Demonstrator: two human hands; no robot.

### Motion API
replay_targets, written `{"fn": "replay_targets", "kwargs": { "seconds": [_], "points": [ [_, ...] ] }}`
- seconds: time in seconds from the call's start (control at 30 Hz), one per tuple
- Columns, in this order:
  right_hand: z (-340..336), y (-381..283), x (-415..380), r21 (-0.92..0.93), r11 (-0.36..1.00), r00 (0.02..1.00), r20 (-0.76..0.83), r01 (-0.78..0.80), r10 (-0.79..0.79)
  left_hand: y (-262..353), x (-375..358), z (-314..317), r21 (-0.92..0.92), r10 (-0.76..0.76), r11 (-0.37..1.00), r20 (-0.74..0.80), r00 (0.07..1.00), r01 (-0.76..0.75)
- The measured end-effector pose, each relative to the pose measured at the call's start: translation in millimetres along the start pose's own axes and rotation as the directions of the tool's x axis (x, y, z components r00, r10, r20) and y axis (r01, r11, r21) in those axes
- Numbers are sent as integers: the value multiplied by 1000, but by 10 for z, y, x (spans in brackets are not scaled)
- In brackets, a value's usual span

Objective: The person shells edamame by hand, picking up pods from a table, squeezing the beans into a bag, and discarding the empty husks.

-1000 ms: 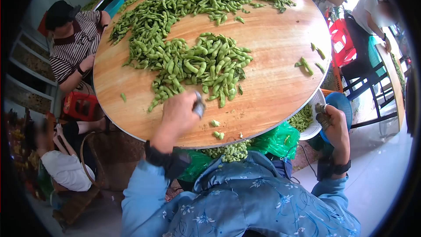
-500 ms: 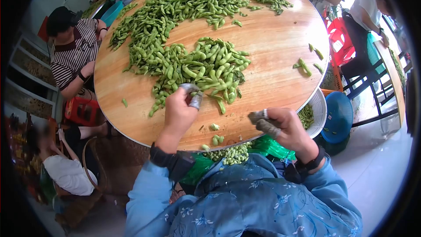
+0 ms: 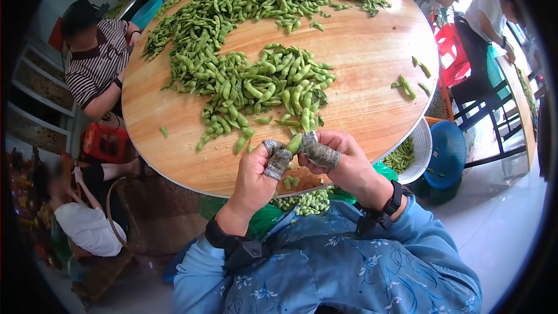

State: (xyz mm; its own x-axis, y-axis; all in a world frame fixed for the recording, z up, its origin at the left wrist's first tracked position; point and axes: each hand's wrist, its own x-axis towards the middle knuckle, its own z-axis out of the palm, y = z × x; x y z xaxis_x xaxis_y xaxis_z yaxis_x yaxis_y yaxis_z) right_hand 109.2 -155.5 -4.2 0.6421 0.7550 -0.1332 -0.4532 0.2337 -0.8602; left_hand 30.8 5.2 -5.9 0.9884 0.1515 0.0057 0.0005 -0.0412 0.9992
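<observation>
A green edamame pod [image 3: 294, 143] is pinched between my two hands just above the table's near edge. My left hand [image 3: 254, 170] grips its left end, with grey cloth covers on thumb and forefinger. My right hand [image 3: 340, 160], covered the same way, closes on the other end. Beyond them a large heap of edamame pods [image 3: 250, 81] spreads over the round wooden table [image 3: 360, 87]. Below my hands, shelled beans [image 3: 311, 202] lie in a green plastic bag [image 3: 264, 221] at my lap. A few loose beans [image 3: 290, 182] rest at the table edge.
A white basket [image 3: 423, 160] holding pods stands right of the table, beside a blue basin [image 3: 447, 154]. Red stools [image 3: 107, 142] and a red chair [image 3: 452, 52] are around. A person in a striped shirt [image 3: 99, 64] sits at the left; others work further off.
My left hand has drawn back from the heap toward me with a pod. My right hand has moved left to meet it, and both now grip the pod.
</observation>
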Motion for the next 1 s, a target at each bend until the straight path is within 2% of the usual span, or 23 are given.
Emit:
{"fn": "replay_targets", "kwargs": {
  "seconds": [0.03, 0.2, 0.27, 0.3, 0.47, 0.53, 0.6, 0.63, 0.67, 0.7, 0.77, 0.8, 0.83, 0.87, 0.9, 0.93, 0.97, 1.0],
  "points": [
    [-7, 3, -7, 48, 999, 1000, 7, -21, 21, -2, -11, 6, 9, 13, 1000, 10, 1000, -13],
    [0, -18, -31, 50, 998, 999, 15, -33, 32, 55, -38, 50, 43, 55, 997, 24, 998, -56],
    [4, -16, -37, 48, 998, 999, 18, -34, 34, 80, -42, 80, 154, 146, 977, 18, 989, -147],
    [4, -16, -39, 20, 999, 1000, 11, -29, 28, 73, -47, 78, 154, 146, 977, 17, 989, -147],
    [30, 21, -29, -76, 996, 998, -24, 49, -51, -36, -87, 48, -85, -52, 995, 101, 994, 60],
    [18, 84, -2, -165, 980, 991, -51, 113, -123, -104, -83, 76, -75, -89, 993, 73, 993, 94],
    [-14, 135, 6, -151, 983, 991, -70, 102, -114, -111, -75, 107, -62, -121, 990, 43, 992, 124],
    [-18, 148, 13, -136, 987, 991, -84, 88, -100, -97, -82, 124, 278, 62, 959, -2, 998, -59],
    [-10, 148, 14, -134, 987, 992, -81, 86, -98, -85, -98, 130, 589, 243, 781, 17, 970, -206],
    [2, 138, 12, -142, 984, 991, -74, 104, -115, -73, -98, 122, 591, 241, 781, 15, 970, -203],
    [10, 77, -3, -152, 980, 988, -67, 125, -136, -49, -63, 113, 789, 540, 442, 145, 829, -426],
    [5, 26, -26, -45, 999, 999, -30, 28, -29, -52, -63, 124, 789, 541, 441, 146, 828, -427],
    [0, -1, -39, 59, 995, 997, 17, -75, 74, -63, -71, 146, 716, 529, 556, 86, 844, -421],
    [-9, 17, -36, 58, 996, 997, 16, -73, 72, -72, -80, 172, 628, 509, 661, 27, 860, -410],
    [-19, 64, -29, 76, 997, 999, 35, -1, -1, -45, -101, 209, 628, 509, 661, 28, 860, -412],
    [-19, 101, -24, 96, 993, 996, 54, 70, -75, 10, -132, 248, 449, 385, 836, -66, 921, -317],
    [-2, 127, -22, 96, 993, 996, 55, 70, -76, 38, -158, 264, 238, 236, 950, -127, 963, -201],
    [18, 150, -21, 32, 990, 989, 51, 136, -137, -4, -170, 247, 239, 237, 950, -127, 963, -202]
  ]
}}
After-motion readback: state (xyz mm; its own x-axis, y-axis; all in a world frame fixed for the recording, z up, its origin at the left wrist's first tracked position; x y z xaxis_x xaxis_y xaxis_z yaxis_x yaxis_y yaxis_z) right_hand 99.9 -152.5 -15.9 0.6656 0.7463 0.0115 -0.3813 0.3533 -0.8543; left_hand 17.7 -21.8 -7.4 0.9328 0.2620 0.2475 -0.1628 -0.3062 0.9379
